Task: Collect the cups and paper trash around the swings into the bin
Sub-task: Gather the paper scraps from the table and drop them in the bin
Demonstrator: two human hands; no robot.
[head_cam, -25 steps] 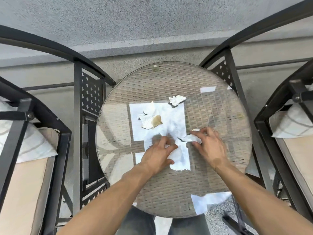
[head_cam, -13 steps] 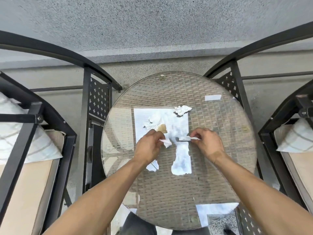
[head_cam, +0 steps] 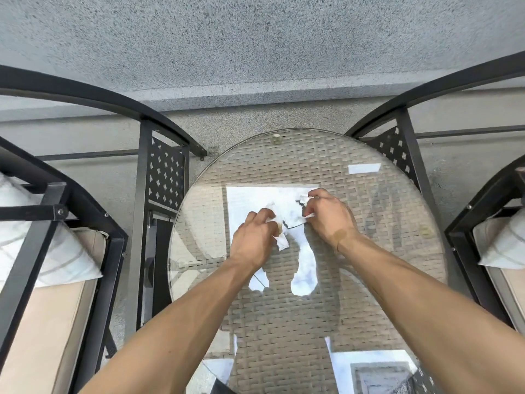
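Hands point(head_cam: 252, 237) point(head_cam: 326, 216) — gripping crumpled paper point(head_cam: 281, 241) — round glass table point(head_cam: 369, 251).

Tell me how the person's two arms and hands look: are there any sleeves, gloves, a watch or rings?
Both forearms are bare, with no sleeve in view. The left hand and the right hand wear no gloves; no watch, bracelet or ring is visible.

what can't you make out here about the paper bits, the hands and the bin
- Head view: left hand covers most of the stained white crumpled napkin; its full extent is hidden.
- Head view: right hand hides how many white paper scraps its fingers pinch.
- Bright sky reflection on the round glass table top blurs the paper edges.
- No bin or cups in frame.
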